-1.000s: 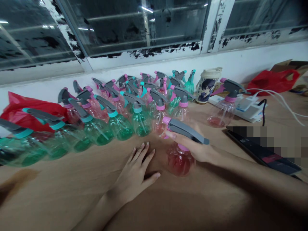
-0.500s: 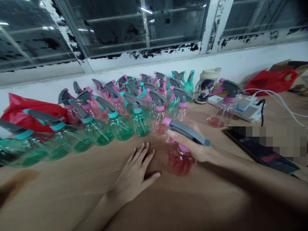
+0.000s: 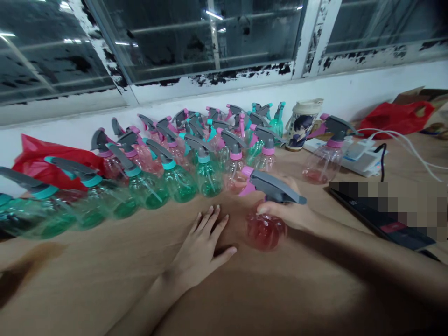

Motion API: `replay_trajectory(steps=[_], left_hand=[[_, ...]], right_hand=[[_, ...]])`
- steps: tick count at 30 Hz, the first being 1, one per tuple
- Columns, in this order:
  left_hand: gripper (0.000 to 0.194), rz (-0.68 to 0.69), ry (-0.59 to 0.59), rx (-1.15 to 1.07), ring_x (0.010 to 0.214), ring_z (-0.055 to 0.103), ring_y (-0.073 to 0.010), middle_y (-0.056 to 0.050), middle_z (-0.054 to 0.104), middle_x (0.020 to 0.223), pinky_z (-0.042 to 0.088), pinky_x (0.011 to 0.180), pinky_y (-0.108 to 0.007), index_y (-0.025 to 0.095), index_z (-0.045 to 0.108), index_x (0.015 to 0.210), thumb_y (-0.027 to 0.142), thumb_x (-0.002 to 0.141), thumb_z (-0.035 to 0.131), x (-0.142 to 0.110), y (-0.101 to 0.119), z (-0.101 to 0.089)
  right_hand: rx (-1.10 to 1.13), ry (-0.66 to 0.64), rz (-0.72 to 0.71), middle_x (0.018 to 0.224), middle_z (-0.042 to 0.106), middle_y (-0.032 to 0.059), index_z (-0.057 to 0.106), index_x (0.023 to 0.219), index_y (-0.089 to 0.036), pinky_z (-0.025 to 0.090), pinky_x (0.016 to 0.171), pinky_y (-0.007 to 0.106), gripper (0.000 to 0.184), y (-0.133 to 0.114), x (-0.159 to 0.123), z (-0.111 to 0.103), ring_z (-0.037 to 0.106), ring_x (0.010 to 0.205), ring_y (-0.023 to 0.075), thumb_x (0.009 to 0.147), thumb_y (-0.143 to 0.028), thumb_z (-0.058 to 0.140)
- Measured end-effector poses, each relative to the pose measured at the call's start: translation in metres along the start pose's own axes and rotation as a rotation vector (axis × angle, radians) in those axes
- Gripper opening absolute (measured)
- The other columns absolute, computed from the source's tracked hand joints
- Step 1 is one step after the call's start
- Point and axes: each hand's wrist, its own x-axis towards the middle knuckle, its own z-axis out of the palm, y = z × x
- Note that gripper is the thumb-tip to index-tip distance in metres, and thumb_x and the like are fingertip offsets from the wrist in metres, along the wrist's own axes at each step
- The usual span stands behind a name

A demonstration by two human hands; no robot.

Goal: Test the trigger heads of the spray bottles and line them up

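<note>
A pink spray bottle [image 3: 265, 231] with a grey and pink trigger head [image 3: 275, 187] stands on the wooden table [image 3: 105, 275] in front of me. My right hand [image 3: 289, 212] is wrapped round its neck just under the head. My left hand [image 3: 201, 249] lies flat on the table to the left of the bottle, fingers stretched out and apart, holding nothing. Behind them stand several green and pink spray bottles [image 3: 175, 177] in rows against the wall.
A lone pink spray bottle [image 3: 324, 156] stands at the right by a printed cup [image 3: 301, 123], a white power strip [image 3: 360, 158] with cables and a dark phone [image 3: 388, 224]. Red plastic bags lie at the far left [image 3: 38, 161] and far right [image 3: 397, 116].
My right hand slid from over the trigger head down to the bottle's neck. The bottle shifted slightly away from me. My left hand stayed flat on the table.
</note>
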Motion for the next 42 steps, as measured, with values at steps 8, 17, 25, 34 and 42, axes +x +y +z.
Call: replay_trajectory(steps=[8, 17, 25, 34, 42], left_hand=[[0.07, 0.004, -0.006, -0.012, 0.14, 0.02, -0.0289, -0.015, 0.024, 0.152, 0.021, 0.112, -0.048, 0.014, 0.036, 0.141, 0.061, 0.09, 0.04, 0.0, 0.002, -0.002], [0.071, -0.002, -0.014, -0.017, 0.14, 0.019, -0.0296, -0.016, 0.026, 0.151, 0.021, 0.112, -0.049, 0.012, 0.035, 0.142, 0.061, 0.09, 0.04, 0.001, 0.002, -0.003], [0.067, 0.01, 0.031, 0.02, 0.139, 0.023, -0.0296, -0.013, 0.031, 0.149, 0.024, 0.111, -0.049, 0.014, 0.04, 0.139, 0.06, 0.091, 0.039, 0.0, -0.002, 0.001], [0.067, 0.048, 0.111, 0.085, 0.136, 0.031, -0.0298, -0.013, 0.032, 0.149, 0.031, 0.108, -0.049, 0.016, 0.041, 0.139, 0.062, 0.089, 0.041, 0.001, -0.014, 0.014], [0.067, 0.102, 0.242, 0.111, 0.134, 0.035, -0.0293, -0.01, 0.032, 0.15, 0.032, 0.107, -0.048, 0.022, 0.031, 0.143, 0.057, 0.088, 0.047, 0.001, -0.024, 0.027]], right_hand=[[-0.201, 0.013, 0.078, 0.053, 0.05, -0.0046, 0.058, 0.067, -0.022, 0.041, 0.05, 0.029, 0.038, -0.012, -0.011, -0.004, 0.05, 0.052, 0.0146, 0.068, -0.059, 0.068], [-0.395, 0.027, 0.169, 0.113, 0.067, 0.009, 0.062, 0.11, -0.024, 0.043, 0.096, 0.054, 0.05, -0.012, -0.042, -0.017, 0.059, 0.109, 0.0333, 0.069, -0.052, 0.07], [-0.536, 0.071, 0.193, 0.107, 0.071, 0.0073, 0.064, 0.106, -0.025, 0.051, 0.083, 0.048, 0.048, -0.02, -0.047, -0.036, 0.065, 0.098, 0.0323, 0.069, -0.055, 0.069], [-0.759, 0.233, 0.162, 0.088, 0.067, 0.0136, 0.062, 0.097, -0.015, 0.051, 0.063, 0.038, 0.056, 0.031, -0.038, -0.107, 0.064, 0.074, 0.0273, 0.069, -0.063, 0.065], [-0.827, 0.259, 0.195, 0.093, 0.069, 0.0144, 0.063, 0.096, -0.015, 0.048, 0.071, 0.038, 0.047, 0.058, 0.0, -0.124, 0.065, 0.083, 0.0293, 0.076, -0.057, 0.06]])
